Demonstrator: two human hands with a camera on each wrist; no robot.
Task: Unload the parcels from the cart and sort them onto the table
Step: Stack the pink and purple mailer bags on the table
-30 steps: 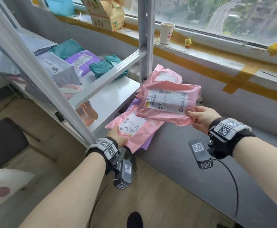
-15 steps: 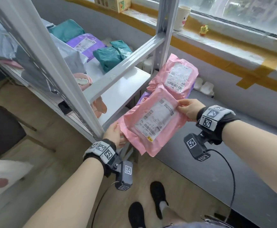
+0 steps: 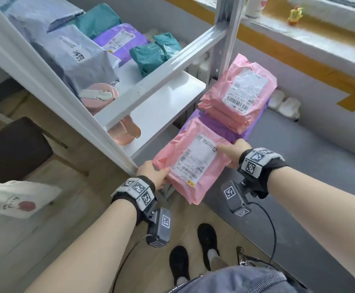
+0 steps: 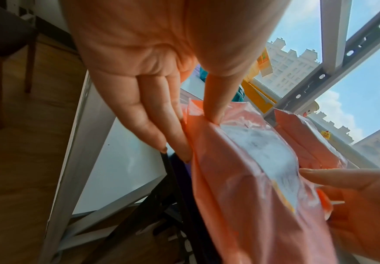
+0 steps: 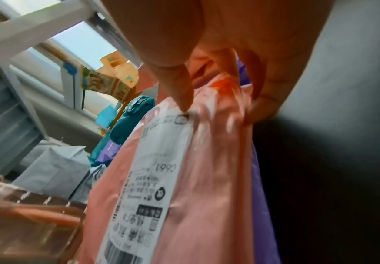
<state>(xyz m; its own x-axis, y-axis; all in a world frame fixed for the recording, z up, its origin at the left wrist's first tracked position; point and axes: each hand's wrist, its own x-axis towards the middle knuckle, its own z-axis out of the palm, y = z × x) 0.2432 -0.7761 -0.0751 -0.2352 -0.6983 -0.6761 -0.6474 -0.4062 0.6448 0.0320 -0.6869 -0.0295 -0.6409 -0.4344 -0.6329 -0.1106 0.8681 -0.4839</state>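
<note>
I hold a pink parcel (image 3: pixel 193 163) with a white label between both hands, over the near end of the grey table (image 3: pixel 299 166). My left hand (image 3: pixel 153 173) pinches its left edge, thumb on top (image 4: pixel 195 135). My right hand (image 3: pixel 233 153) pinches its right corner, thumb on the label (image 5: pixel 220 107). A second pink parcel (image 3: pixel 239 96) lies beyond it on a purple parcel (image 3: pixel 214 125) on the table. The held parcel's underside is hidden.
The white metal rack (image 3: pixel 157 106) stands left of the table and carries grey (image 3: pixel 77 60), teal (image 3: pixel 151 53) and purple (image 3: pixel 119 41) parcels and a pink object (image 3: pixel 100 96). A dark chair (image 3: pixel 14 149) and a white bag (image 3: pixel 14 199) are at the left. My feet (image 3: pixel 193 250) stand below.
The pink parcel has turned from lying crosswise to lengthwise and come down towards me. My left hand now grips it too. The other pink parcel stays on the table.
</note>
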